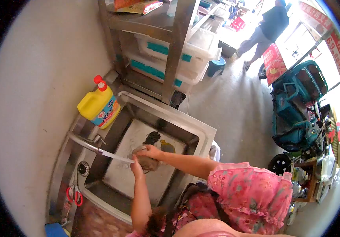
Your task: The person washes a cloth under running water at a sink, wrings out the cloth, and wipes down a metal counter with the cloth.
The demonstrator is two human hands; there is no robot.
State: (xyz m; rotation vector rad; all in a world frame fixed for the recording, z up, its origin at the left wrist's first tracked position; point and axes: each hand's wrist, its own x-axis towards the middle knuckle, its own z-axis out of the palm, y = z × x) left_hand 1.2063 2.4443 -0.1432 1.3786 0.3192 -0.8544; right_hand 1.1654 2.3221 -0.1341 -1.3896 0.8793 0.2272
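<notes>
Over the metal sink (124,185), both of my hands are at a greyish-brown cloth (149,162). My right hand (152,152) grips its upper side, fingers closed on it. My left hand (136,165) is at the cloth's left edge, beside the end of a whitish hose (116,157) that runs from the faucet (85,143); its fingers look closed, but what they hold is too small to tell. A dark scrubber-like item (152,137) and a yellowish round item (167,146) lie in the sink beyond my right hand.
A yellow bottle (100,106) with a red cap stands on the sink's back ledge. Red-handled scissors (74,194) lie at the left. A metal shelf (174,51) holds plastic boxes (191,59). Farther off are a blue stool (216,66), a teal vehicle (296,106) and a walking person (271,27).
</notes>
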